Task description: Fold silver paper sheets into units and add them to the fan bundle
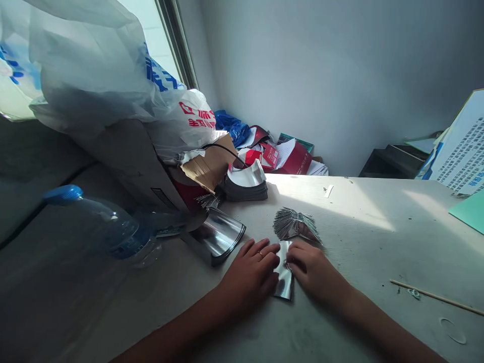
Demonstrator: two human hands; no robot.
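A shiny silver foil-like piece (284, 277) lies folded flat on the table in front of me. My left hand (254, 269) rests over its left side, palm down with the fingers spread, a ring on one finger. From the right, my right hand (310, 267) pinches the same piece at its edge with thumb and curled fingers. Just beyond my fingertips sits a fanned bundle of silver pieces (297, 224), tied at the middle. Left of my left hand lies a curved stack of silver sheets (217, 234).
A clear bottle with a blue cap (124, 232) stands at left, near white plastic bags (113, 65). Behind are a curved dark stack (245, 186) and red boxes (268, 154). A thin stick (434, 297) and a rubber band (452, 330) lie right on the table (348, 322).
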